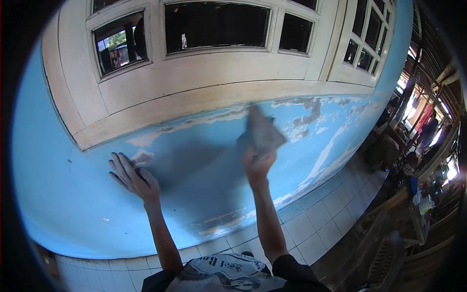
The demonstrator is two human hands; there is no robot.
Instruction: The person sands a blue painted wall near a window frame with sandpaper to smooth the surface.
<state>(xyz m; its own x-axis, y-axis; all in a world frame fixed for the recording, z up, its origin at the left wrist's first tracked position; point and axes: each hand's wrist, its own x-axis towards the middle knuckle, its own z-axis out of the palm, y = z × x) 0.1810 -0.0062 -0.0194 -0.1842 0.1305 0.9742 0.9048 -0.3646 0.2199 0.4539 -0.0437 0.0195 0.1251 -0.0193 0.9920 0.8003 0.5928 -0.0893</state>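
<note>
A light blue wall [194,151] with peeling, patchy paint fills the middle of the head view. My left hand [134,177] lies against it on the left, fingers stretched out, beside a small bare patch [142,158]. Right of centre, my right hand [259,163] grips a flat, grey, roughly wedge-shaped piece [264,134]. Motion blurs that piece, so its exact kind cannot be made out. It is up against the wall just under the window frame, near a band of flaked paint [309,114].
A white wooden window frame [194,80] with dark panes spans the top. White floor tiles [316,219] run along the foot of the wall. At the right are wooden beams [433,160], a pale container [426,204] and cluttered, dim things.
</note>
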